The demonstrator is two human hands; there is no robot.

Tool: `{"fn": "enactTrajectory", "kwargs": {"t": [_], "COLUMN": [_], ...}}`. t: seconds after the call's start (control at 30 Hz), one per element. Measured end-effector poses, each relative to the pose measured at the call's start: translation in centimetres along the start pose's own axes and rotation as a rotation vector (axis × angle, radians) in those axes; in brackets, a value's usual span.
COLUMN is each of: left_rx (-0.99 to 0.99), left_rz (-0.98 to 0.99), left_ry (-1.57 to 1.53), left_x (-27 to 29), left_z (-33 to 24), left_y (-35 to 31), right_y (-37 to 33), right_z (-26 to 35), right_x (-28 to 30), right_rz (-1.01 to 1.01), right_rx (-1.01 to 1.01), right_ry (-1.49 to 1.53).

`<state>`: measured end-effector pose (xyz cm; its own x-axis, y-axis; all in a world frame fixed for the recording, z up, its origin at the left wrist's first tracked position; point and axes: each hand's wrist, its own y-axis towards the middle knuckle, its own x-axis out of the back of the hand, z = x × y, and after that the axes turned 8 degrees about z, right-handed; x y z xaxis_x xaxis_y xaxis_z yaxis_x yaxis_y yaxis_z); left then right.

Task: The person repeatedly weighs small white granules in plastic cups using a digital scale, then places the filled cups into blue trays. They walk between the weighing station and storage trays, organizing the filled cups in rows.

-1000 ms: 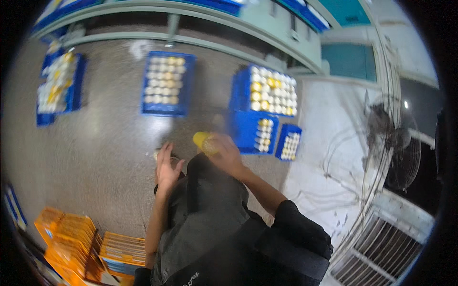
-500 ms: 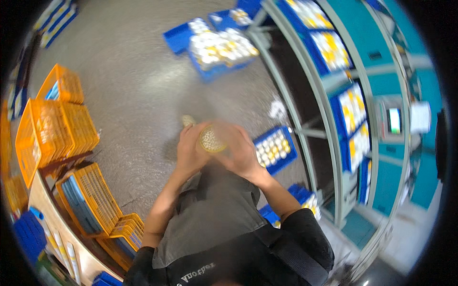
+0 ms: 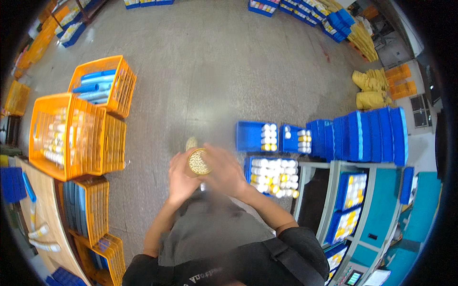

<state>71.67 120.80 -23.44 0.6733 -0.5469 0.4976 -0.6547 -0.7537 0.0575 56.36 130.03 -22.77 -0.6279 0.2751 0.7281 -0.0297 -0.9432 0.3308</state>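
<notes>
Over grey floor [image 3: 191, 62], betw. orange crates [image 3: 114, 145] at L & blue tray [image 3: 248, 136] at R, the left hand [image 3: 182, 177] is wrapped — right hand [image 3: 226, 171] blurred alongside, grip can't be told — round a yellow-rimmed cylinder [image 3: 198, 162] w/ pale-dotted end.

Shiny, Bumpy, Soft and Hard

The tube [image 3: 199, 162] has a bumpy end, like lots of tiny beads, and a smooth rim. The apron [image 3: 214, 229] is soft, dull cloth, and so is the shirt [image 3: 298, 243]. The crates [image 3: 117, 145] are hard plastic with a little shine. The bins [image 3: 248, 136] look like smooth plastic too. The table [image 3: 50, 202] has a pale wood top. The floor [image 3: 181, 86] is hard, like stone, with dull shiny patches. The cabinet [image 3: 381, 200] looks like smooth painted metal. The sacks [image 3: 372, 81] look like crinkly cloth. The sheet [image 3: 379, 278] looks like flat paper.
</notes>
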Motion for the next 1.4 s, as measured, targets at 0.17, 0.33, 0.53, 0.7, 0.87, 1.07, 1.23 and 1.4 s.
{"fn": "enactTrajectory", "kwargs": {"t": [0.17, 0.33, 0.53, 0.7, 0.87, 1.07, 1.23, 1.4], "left_rx": [-0.198, -0.321, -0.232, -0.045, 0.082, 0.081, -0.041, -0.126], "left_rz": [0.037, 0.155, 0.177, 0.035, -0.088, -0.095, 0.012, -0.092], "left_ry": [-0.038, -0.02, -0.024, 0.079, -0.02, -0.069, -0.047, 0.065], "left_x": [2.5, 2.9, 2.2, 8.5, 12.3, 15.8, 17.5, 16.5], "left_z": [-0.2, 0.3, 4.6, 5.9, 11.8, 15.0, 14.3, 17.9], "left_y": [23.7, 47.4, 75.8, 94.8, 115.5, 143.7, 168.9, 192.5], "right_y": [18.2, 34.1, 55.8, 76.5, 96.6, 117.5, 131.0, 145.0], "right_z": [-9.9, -22.1, -42.7, -52.9, -68.2, -85.1, -98.0, -116.8], "right_x": [6.1, 10.9, 13.2, 16.9, 18.4, 22.8, 29.5, 32.0], "right_rz": [-0.013, -0.105, -0.144, -0.019, -0.007, -0.092, -0.288, -0.414], "right_rx": [-0.144, -0.279, -0.163, -0.056, 0.117, -0.07, -0.26, -0.416], "right_ry": [-0.025, -0.073, -0.052, 0.09, 0.082, 0.066, 0.051, -0.071]}}
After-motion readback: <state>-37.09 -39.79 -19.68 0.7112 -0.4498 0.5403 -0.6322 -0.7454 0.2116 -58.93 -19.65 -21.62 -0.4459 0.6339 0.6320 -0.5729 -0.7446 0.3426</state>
